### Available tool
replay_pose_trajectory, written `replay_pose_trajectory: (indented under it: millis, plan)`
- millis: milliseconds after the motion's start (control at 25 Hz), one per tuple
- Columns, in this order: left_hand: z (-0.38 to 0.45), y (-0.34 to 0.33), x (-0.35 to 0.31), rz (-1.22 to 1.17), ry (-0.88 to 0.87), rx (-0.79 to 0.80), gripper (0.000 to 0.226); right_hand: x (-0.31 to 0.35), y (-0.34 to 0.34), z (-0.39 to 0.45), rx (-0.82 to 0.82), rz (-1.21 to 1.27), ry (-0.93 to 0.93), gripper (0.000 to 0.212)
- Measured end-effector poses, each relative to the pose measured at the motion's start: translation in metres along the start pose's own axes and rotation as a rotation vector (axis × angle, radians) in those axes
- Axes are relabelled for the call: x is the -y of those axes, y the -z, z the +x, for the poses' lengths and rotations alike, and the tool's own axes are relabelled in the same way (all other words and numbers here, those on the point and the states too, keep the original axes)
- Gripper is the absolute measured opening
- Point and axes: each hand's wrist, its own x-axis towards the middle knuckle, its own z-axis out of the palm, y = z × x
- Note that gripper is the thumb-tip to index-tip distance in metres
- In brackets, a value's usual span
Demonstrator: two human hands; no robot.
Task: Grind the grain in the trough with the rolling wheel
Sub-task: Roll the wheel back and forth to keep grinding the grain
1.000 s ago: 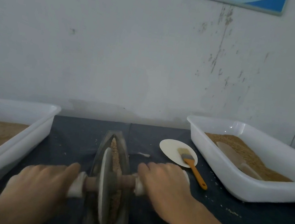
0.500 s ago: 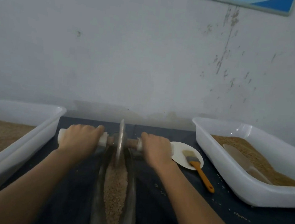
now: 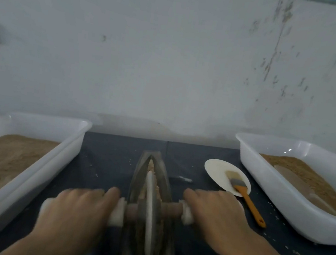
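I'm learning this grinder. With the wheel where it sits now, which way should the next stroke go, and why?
Probably push forward. Both the left hand and the right hand grip the axle, the rolling wheel sits in the near half of the trough, and coarse grain lies ahead of it at the far end.

Two hands of mine on the job, left hand (image 3: 76, 213) and right hand (image 3: 215, 216). One rolling wheel (image 3: 149, 210), one trough (image 3: 168, 182). Two white tubs: left tub (image 3: 36, 177), right tub (image 3: 291, 214). One round white plate (image 3: 217, 171), one brush (image 3: 245, 196) across it. One pale scoop (image 3: 301, 186) in the right tub, I think, it's half buried and blurry.
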Motion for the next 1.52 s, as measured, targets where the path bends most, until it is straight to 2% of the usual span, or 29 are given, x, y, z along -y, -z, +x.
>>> replay_pose_trajectory:
  millis: [160,280,360,440,520,560,640,680,720,760,840,960,1080,1160,1200,1280,1320,1360,1440,1520]
  plan:
    - [0.095,-0.018,0.018,0.113,0.148,0.042,0.02,-0.022,-0.021,0.087,-0.047,-0.073,-0.152,0.023]
    - [0.111,-0.023,0.021,0.065,0.15,0.005,0.017,-0.021,-0.021,0.102,-0.092,-0.076,-0.176,0.024]
    - [0.079,-0.021,0.016,-0.02,0.147,0.008,0.028,-0.015,-0.017,0.071,-0.092,-0.067,-0.099,0.023]
    - [0.025,-0.013,0.006,-0.063,0.071,-0.03,0.051,-0.002,-0.007,0.018,-0.16,-0.098,0.037,0.033]
    - [-0.02,0.013,-0.004,-0.05,-0.074,-0.145,0.073,0.004,0.007,-0.021,-0.303,-0.055,0.123,0.047]
    - [-0.032,0.02,-0.003,-0.034,-0.122,-0.245,0.075,0.003,0.014,-0.03,-0.323,-0.035,0.129,0.052]
    - [-0.03,0.021,-0.002,0.0,-0.113,-0.22,0.068,0.002,0.011,-0.035,-0.18,0.009,0.078,0.057]
    - [-0.018,0.019,-0.004,0.054,-0.104,-0.149,0.064,0.002,0.005,-0.026,-0.071,0.007,0.047,0.053]
    - [0.002,0.01,-0.003,0.124,-0.088,-0.086,0.057,-0.002,-0.004,-0.008,-0.037,-0.049,0.003,0.041]
    - [0.028,-0.003,0.001,0.166,-0.037,-0.07,0.045,-0.007,-0.013,0.017,-0.025,-0.073,-0.058,0.031]
    - [0.08,-0.019,0.015,0.123,0.119,-0.027,0.023,-0.018,-0.024,0.07,-0.109,-0.131,-0.123,0.023]
    - [0.119,-0.028,0.027,0.072,0.189,0.002,0.019,-0.028,-0.019,0.119,-0.146,-0.148,-0.179,0.025]
    - [0.087,-0.02,0.016,0.048,0.125,-0.021,0.023,-0.023,-0.03,0.08,-0.086,-0.029,-0.152,0.023]
    - [0.037,-0.007,0.001,0.039,-0.032,-0.114,0.045,-0.013,-0.03,0.024,-0.044,0.072,-0.076,0.027]
    - [0.015,0.007,-0.006,0.019,-0.112,-0.18,0.056,-0.007,-0.023,-0.002,-0.055,0.085,-0.04,0.032]
    - [-0.013,0.025,-0.007,-0.042,-0.195,-0.299,0.063,-0.007,-0.009,-0.032,-0.158,0.067,0.018,0.047]
    - [-0.018,0.027,-0.005,-0.054,-0.186,-0.276,0.062,-0.007,-0.002,-0.037,-0.172,0.022,0.03,0.05]
    - [-0.018,0.026,-0.005,-0.054,-0.159,-0.191,0.06,-0.006,0.001,-0.034,-0.115,0.001,0.028,0.049]
    - [0.002,0.017,-0.003,0.013,-0.076,-0.024,0.051,-0.004,-0.007,-0.011,-0.003,-0.008,0.002,0.035]
    - [0.039,-0.011,0.006,0.029,0.053,0.018,0.033,-0.009,-0.017,0.034,-0.051,-0.077,-0.042,0.025]
